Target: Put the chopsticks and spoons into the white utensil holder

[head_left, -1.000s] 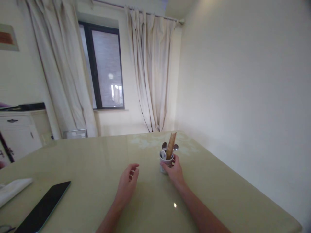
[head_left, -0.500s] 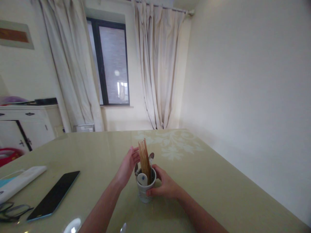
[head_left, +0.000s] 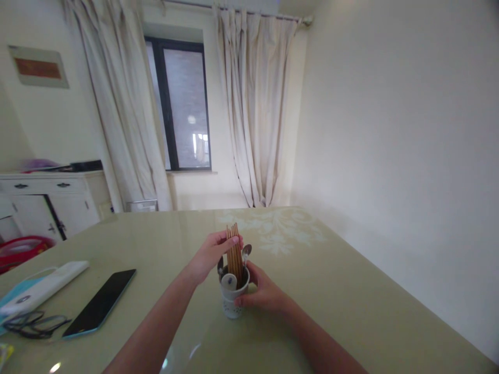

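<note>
A white utensil holder (head_left: 233, 306) stands upright on the glossy table (head_left: 343, 311). In it are a bundle of wooden chopsticks (head_left: 235, 259), a metal spoon (head_left: 247, 251) on the right, a dark spoon (head_left: 220, 266) on the left and a white piece with a small blue mark (head_left: 229, 282) at the front. My left hand (head_left: 214, 249) is closed round the upper part of the chopsticks, thumb in front and fingers behind. Around the right side of the holder wraps my right hand (head_left: 263, 291), its thumb on the front. The chopsticks' lower ends are hidden inside the holder.
To the left lie a black phone (head_left: 100, 304), folded eyeglasses (head_left: 35, 324), a white power strip-like bar (head_left: 47, 288) and something light blue (head_left: 19, 296) under it. A wall (head_left: 397, 156) runs along the table's right edge. A white cabinet (head_left: 74, 208) stands beyond the left side.
My left hand, open beside the chopsticks before, has closed around their upper part. My right hand stays on the holder. The view has shifted slightly to the left.
</note>
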`<state>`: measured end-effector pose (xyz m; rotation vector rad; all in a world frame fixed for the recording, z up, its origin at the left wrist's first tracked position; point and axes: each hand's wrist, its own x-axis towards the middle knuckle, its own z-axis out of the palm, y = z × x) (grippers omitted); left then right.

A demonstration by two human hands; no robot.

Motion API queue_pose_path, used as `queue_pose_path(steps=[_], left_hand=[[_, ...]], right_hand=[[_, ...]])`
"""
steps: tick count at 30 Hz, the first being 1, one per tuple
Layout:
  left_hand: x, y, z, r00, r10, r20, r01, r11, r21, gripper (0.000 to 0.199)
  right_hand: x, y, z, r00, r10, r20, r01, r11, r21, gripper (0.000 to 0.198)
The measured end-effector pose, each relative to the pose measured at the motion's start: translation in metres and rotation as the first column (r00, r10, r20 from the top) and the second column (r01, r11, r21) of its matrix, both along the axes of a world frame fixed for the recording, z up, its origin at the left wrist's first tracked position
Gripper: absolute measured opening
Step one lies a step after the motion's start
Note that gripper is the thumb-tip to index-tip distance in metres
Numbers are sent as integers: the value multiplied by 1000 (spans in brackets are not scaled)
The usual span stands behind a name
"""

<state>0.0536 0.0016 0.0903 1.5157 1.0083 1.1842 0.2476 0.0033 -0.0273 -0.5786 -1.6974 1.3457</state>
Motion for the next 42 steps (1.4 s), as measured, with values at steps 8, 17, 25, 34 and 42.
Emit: queue_pose_path(steps=[8,17,25,34,42], left_hand=[[-8,-5,45,980,122,157,-136,987,84,53],[-79,31,30,652,439,619,-477,871,-116,15],[-79,40,-98,862,462,205,-382,861,-336,19],[-65,72,-135,828,471,-303,-507,860,-49,30],[-52,71,-143,702,487,-520,-518,850,97,17]], right_hand=[[1,6,-1,997,74,38,-75,997,31,83],[15,9,4,998,6,56,-6,1000,10,76],[24,8,-2,992,-123,29,122,992,8,77],[26,4,0,990,-129,51,129,992,3,78],[25,7,0,992,-118,49,117,993,13,77]])
